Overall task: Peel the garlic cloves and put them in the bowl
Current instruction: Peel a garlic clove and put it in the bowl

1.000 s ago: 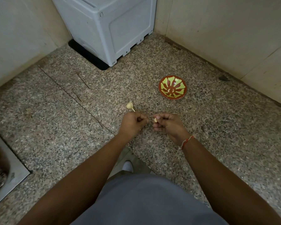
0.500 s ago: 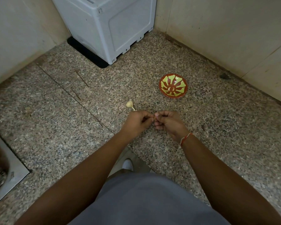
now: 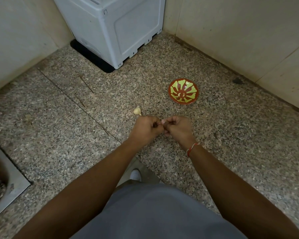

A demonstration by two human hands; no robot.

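Note:
My left hand and my right hand meet fingertip to fingertip above the speckled stone counter. Between them they pinch a small garlic clove, of which only a pale tip shows. The curled fingers hide the rest of it. A pale garlic bulb with a short stem lies on the counter just beyond my left hand, apart from it. The red bowl with a yellow-green pattern stands farther off to the right and holds nothing that I can see.
A grey plastic appliance on a black mat fills the far corner. Tiled walls close the counter at left, back and right. A steel sink with a drain lies at the near left. The counter's front edge runs under my forearms.
My two hands, slightly apart a second ago with the clove showing in my right fingers, have closed together around it. The bulb and bowl stay put.

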